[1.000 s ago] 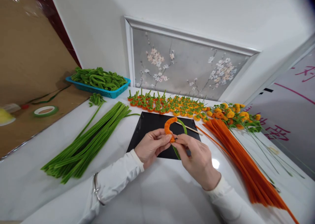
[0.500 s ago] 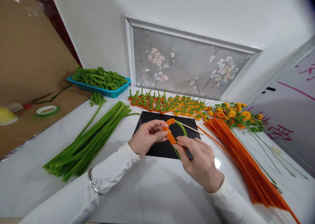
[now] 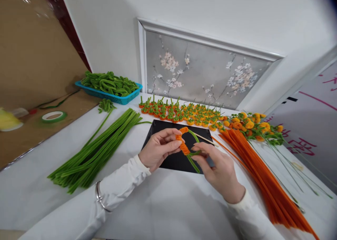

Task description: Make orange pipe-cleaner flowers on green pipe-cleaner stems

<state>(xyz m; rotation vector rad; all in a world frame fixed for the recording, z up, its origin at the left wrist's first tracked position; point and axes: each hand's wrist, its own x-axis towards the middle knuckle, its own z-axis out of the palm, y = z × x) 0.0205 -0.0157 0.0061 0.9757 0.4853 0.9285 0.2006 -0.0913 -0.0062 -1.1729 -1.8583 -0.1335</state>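
Between thumb and fingers, my left hand [image 3: 162, 147] pinches an orange coiled pipe cleaner [image 3: 184, 148], bent in a curve. A green pipe cleaner [image 3: 194, 136] runs out of the coil's top and arcs to the right; another green end slants down below the coil. My right hand [image 3: 219, 168] is closed in a pinch on the green pipe cleaner just right of the coil. Both hands are held over a black board [image 3: 171, 163]. A thin wooden stick [image 3: 204, 139] lies on the board behind my right hand.
Green pipe cleaners [image 3: 100, 148] lie bundled at left, orange ones [image 3: 263, 176] at right. Behind stand rows of small orange pieces with green stems [image 3: 179, 111]. A blue basket [image 3: 126, 98] of green pieces, finished flowers [image 3: 247, 122] and green tape [image 3: 54, 116] surround the work.
My right hand has drawn slightly right, away from the orange coil, with a green strand stretched between. My left hand keeps its pinch. The view has shifted slightly.
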